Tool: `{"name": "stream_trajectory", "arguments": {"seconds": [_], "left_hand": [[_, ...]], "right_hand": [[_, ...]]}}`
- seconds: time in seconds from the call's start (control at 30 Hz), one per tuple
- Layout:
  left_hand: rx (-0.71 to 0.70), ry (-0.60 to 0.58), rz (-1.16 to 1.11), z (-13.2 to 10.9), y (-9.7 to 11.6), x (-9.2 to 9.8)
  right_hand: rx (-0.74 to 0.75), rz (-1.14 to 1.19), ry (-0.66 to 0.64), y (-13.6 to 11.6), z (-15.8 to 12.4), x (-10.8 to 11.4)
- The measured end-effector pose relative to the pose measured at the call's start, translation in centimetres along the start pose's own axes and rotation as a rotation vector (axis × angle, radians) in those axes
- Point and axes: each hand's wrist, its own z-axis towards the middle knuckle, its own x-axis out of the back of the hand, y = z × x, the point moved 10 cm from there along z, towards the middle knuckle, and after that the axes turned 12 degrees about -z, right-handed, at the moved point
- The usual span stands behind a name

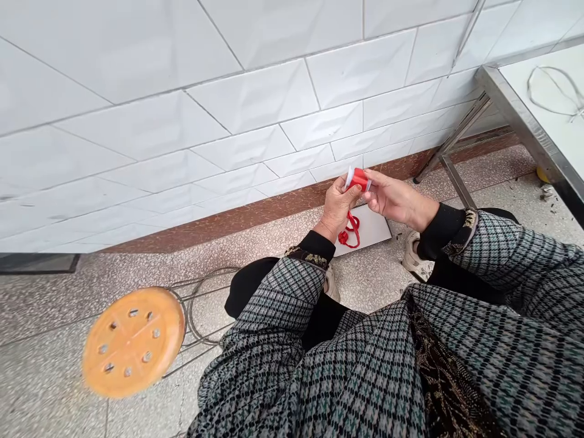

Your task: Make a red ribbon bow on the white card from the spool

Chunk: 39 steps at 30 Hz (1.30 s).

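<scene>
Between my hands is a small white-flanged spool (359, 179) wound with red cord or ribbon. My left hand (339, 202) is closed round its left side, with the thumb across the red winding. At its right end, the fingers of my right hand (391, 196) pinch the spool's rim. Below the left hand, a red knotted cord (350, 234) shows in loops with a knot at its lower end. Whether it hangs from the hand or rests on the white board (371, 230) beneath, I cannot tell.
A stool with a round orange seat (134, 342) and metal legs is at the left, seemingly tipped over. On the right stands a metal-framed table (520, 115) with a wire loop (554, 91) on top. White wall tiles (274, 91) run across behind my hands.
</scene>
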Motion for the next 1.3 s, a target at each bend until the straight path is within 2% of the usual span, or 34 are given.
{"name": "stream_trajectory", "arguments": {"seconds": [0.07,0.13,0.3,0.47,0.67,0.8,0.9,0.97,1.03,1.13,1.3], "left_hand": [[0.004,0.003,-0.034,-0.1,-0.2,-0.5],[-0.003,0.002,-0.045,-0.1,-0.4,-0.9],[-0.002,0.016,-0.034,-0.4,-1.0,-0.8],[0.033,-0.063,-0.069,-0.6,-1.3,-1.2],[0.089,-0.063,-0.071,-0.6,-1.3,-1.6],[0.09,-0.011,-0.106,-0.7,-1.2,-1.3],[0.124,0.035,-0.099,-0.9,-1.6,-1.1],[0.127,0.024,-0.087,-1.0,-1.7,-1.2],[0.102,-0.019,-0.077,-0.8,-1.5,-1.4],[0.051,-0.094,-0.037,-0.5,-1.1,-1.2],[-0.001,-0.178,0.059,-0.1,-0.6,-0.9]], "right_hand": [[0.048,-0.004,0.04,0.0,0.0,0.1],[0.029,0.038,0.078,0.1,0.2,0.4],[-0.1,0.145,0.066,-0.1,1.0,0.8],[-0.128,0.111,0.06,-0.3,1.4,1.3],[-0.147,0.071,0.059,-0.1,0.8,1.1],[0.001,-0.011,0.031,-0.1,0.0,-0.1],[0.119,-0.105,0.097,-0.2,-0.1,0.2],[0.132,-0.104,0.115,-0.3,0.3,0.7],[0.101,-0.036,0.099,-0.5,0.7,1.0],[-0.024,0.079,0.078,-0.4,0.9,1.3],[-0.138,0.14,0.055,0.0,0.0,0.6]]}}
